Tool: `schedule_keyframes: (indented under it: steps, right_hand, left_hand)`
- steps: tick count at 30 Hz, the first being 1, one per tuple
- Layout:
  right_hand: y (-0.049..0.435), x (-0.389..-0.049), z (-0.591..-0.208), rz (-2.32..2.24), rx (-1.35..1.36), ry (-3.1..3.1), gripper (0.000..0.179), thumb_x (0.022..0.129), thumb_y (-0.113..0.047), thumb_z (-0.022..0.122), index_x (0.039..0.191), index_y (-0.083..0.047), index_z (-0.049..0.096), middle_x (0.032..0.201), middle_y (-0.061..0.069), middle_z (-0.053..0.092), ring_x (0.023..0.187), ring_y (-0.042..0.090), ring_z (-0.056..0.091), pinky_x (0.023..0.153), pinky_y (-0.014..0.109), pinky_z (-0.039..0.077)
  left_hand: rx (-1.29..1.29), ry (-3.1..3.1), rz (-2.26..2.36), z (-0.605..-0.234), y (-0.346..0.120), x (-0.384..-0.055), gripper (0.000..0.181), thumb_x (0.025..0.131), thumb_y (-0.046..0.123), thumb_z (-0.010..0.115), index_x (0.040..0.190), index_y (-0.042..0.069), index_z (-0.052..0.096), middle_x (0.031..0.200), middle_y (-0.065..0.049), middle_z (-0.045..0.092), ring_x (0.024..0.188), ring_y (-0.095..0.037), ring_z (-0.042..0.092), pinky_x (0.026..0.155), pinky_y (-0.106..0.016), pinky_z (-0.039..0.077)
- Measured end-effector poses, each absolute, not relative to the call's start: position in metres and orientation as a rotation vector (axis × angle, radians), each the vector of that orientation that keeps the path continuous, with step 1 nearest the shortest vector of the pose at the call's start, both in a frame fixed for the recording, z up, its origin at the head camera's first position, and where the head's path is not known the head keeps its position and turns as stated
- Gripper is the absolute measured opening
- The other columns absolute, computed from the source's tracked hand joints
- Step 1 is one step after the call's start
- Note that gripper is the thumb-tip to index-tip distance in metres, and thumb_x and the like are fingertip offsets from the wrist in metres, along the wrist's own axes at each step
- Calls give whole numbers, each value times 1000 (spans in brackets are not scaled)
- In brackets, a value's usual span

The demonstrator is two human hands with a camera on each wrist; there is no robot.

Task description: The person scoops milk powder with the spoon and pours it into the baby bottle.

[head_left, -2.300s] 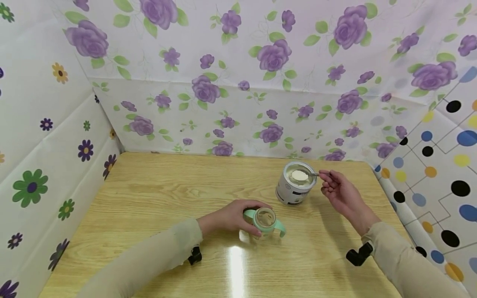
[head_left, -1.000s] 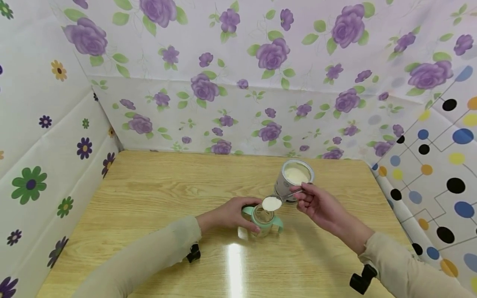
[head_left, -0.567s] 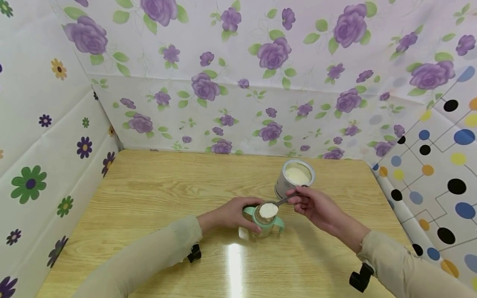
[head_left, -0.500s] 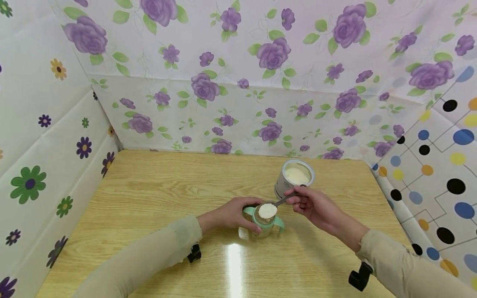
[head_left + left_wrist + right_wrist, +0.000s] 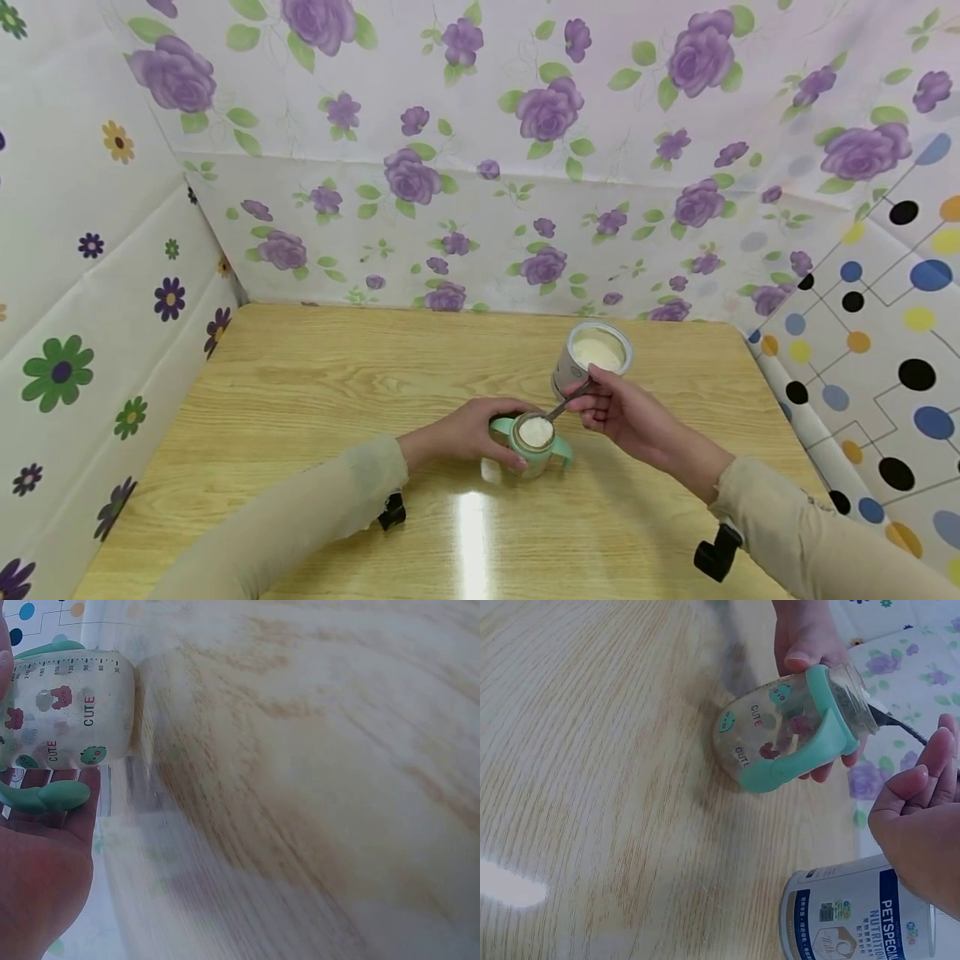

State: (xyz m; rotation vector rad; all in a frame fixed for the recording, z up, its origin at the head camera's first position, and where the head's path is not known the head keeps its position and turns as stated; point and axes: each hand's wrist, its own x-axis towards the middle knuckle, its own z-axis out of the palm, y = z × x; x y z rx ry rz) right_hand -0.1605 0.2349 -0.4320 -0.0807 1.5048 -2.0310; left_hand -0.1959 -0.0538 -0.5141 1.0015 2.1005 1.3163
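My left hand (image 5: 468, 435) grips a clear baby bottle (image 5: 532, 465) with mint-green handles, standing upright on the table with its mouth uncovered. A measuring scale and small printed figures show on the bottle (image 5: 67, 712) in the left wrist view. Between the thumb and fingers of my right hand (image 5: 637, 421) is the handle of a metal spoon (image 5: 558, 411). The spoon's bowl is at the bottle's mouth, heaped with white powder (image 5: 536, 432). In the right wrist view, the spoon (image 5: 904, 727) slants into the glassy neck, which partly hides its bowl.
Behind the right hand stands an open can (image 5: 572, 375) of pale powder, its printed label (image 5: 847, 915) facing the right wrist camera. The wooden table (image 5: 360, 375) meets a flowered cloth wall (image 5: 480, 208) at the back and patterned cloths on both sides.
My right hand has brought the powder-filled spoon from the can leftward to the bottle, then lowered and tilted it into the mouth. The left hand and bottle have stayed nearly still.
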Motion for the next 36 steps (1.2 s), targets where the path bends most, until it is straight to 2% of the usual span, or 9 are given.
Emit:
schedule_keyframes:
  steps: [12,23,28,33,36]
  right_hand:
    - [231,-161,-433,-2030,-29,1489,65,116,-56,33,112,-10,78,98,0,78,88,10,68,85,24,56]
    - [231,-164,-431,-2013,-50,1511,58,118,-45,34,108,-10,79,96,1,78,89,11,68,85,24,57]
    - [232,-165,-427,-1939,-140,1604,56,117,-47,38,111,-9,78,97,0,79,91,11,69,86,25,57]
    - [232,-165,-425,-1864,-196,1705,55,116,-50,43,115,-5,76,96,1,78,89,10,69,85,26,58]
    - [232,-165,-424,-1831,-237,1775,54,116,-45,45,118,0,74,97,2,78,89,11,70,86,27,59]
  left_hand:
    - [993,2099,1324,-516,-53,-195,76,83,31,96,151,30,61,141,17,66,129,-4,60,112,-30,47]
    - [990,2104,1316,-515,-53,-196,77,83,32,96,151,32,60,142,18,65,129,-4,60,112,-30,47]
    - [981,2117,1306,-514,-53,-195,76,84,33,95,152,32,60,140,19,66,128,-4,60,112,-31,47]
    - [991,2107,1307,-514,-53,-195,75,84,33,95,151,33,60,139,20,66,126,-3,61,111,-30,48]
    - [993,2102,1312,-515,-53,-195,74,85,32,94,151,34,60,138,19,66,125,-3,61,109,-30,48]
